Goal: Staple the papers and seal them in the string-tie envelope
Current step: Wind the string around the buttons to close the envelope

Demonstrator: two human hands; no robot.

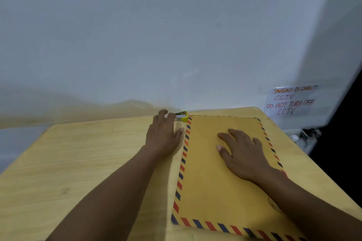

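Observation:
A brown envelope (211, 178) with a red-and-blue striped border lies flat on the right half of the wooden table (78, 162). My right hand (242, 154) rests palm down on it, fingers spread and straight. My left hand (163, 133) lies on the table just left of the envelope's far corner. Its fingertips reach the yellow stapler (182, 116) at the table's far edge and cover the stapler's left part. Whether the fingers grip the stapler does not show. No loose papers are visible.
A pale wall rises right behind the table. A taped note (291, 100) about CCTV hangs at the right. Beyond the table's right edge a dark gap shows, with a white fitting and cables (305, 135).

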